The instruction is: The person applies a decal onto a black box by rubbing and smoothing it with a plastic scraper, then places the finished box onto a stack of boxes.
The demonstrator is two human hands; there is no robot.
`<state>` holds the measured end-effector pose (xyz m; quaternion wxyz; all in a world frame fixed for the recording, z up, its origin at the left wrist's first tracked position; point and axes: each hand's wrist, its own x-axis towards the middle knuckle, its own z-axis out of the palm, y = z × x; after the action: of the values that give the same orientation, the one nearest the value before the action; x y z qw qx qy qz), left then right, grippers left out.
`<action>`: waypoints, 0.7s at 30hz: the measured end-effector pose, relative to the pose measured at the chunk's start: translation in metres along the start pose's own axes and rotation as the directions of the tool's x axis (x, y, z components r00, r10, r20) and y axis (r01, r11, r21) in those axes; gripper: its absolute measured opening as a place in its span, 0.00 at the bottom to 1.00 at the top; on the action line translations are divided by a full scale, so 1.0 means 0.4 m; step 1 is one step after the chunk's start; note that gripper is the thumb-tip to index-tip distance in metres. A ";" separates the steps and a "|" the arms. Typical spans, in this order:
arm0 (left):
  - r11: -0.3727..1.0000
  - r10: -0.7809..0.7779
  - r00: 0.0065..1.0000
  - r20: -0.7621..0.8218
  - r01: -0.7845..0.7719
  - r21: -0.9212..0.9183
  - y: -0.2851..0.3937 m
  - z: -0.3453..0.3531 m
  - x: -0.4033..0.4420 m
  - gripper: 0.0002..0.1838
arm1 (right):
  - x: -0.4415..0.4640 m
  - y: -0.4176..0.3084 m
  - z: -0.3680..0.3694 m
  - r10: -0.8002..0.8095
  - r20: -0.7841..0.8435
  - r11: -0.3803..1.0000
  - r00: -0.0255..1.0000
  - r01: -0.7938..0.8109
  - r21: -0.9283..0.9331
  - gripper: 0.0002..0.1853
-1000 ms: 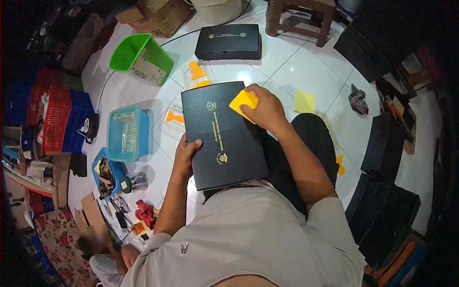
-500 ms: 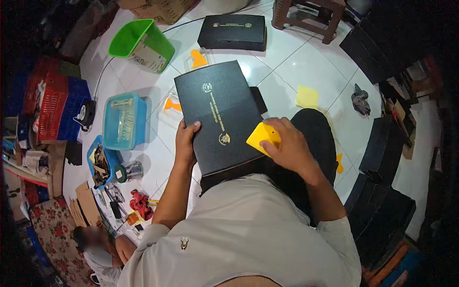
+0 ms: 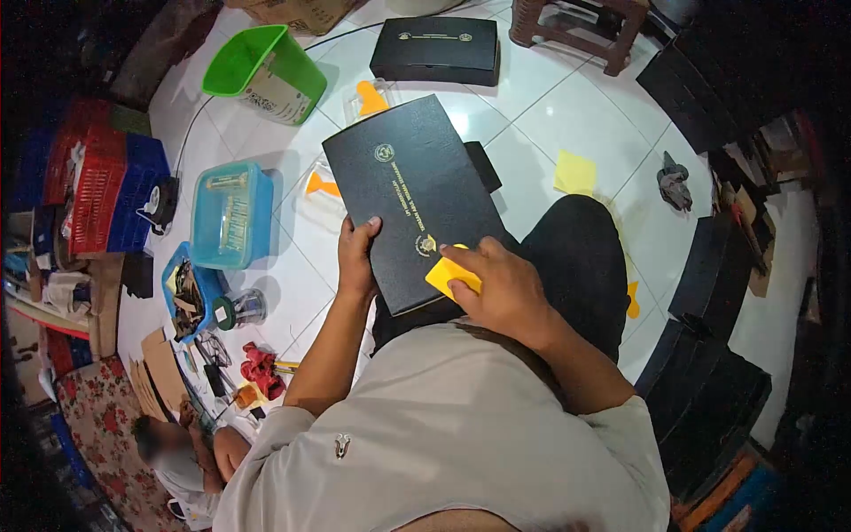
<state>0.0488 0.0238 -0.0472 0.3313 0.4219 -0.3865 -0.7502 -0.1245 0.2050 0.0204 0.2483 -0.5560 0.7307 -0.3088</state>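
A black box [image 3: 412, 191] with gold lettering and round emblems lies tilted in front of my body. My left hand [image 3: 359, 257] grips its left edge, thumb on the top face and the other fingers underneath. In my right hand [image 3: 501, 288] is a flat yellow scraper [image 3: 452, 279], pinched between thumb and fingers. The scraper lies over the near right part of the lid, beside the lower gold emblem [image 3: 425, 245], with its lower edge close to the box's near edge. Part of the scraper is hidden under my fingers.
On the tiled floor stand a green bin [image 3: 266, 75], a blue tub [image 3: 232, 217] and another black box [image 3: 434, 49]. A yellow sheet [image 3: 575, 172] lies ahead to the right. More black boxes [image 3: 705, 386] line the right side. Another person [image 3: 186, 457] sits at lower left.
My right hand and the yellow scraper have moved left and toward me over the lid. The box has turned slightly, and its near end has shifted right.
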 end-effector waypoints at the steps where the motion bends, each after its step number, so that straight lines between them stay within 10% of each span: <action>1: 1.000 -0.001 1.000 -0.003 0.001 0.011 -0.001 -0.002 0.002 0.29 | 0.003 -0.012 0.005 -0.030 -0.008 0.999 1.000 0.030 0.016 0.23; 21: 0.997 0.063 0.998 -0.004 -0.063 0.048 0.004 0.011 0.003 0.29 | 0.014 -0.002 0.005 -0.004 0.000 0.999 1.000 0.004 0.033 0.23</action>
<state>0.0446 0.0235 -0.0446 0.3456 0.4193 -0.4165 -0.7288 -0.1239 0.1992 0.0195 0.2570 -0.5532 0.7245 -0.3210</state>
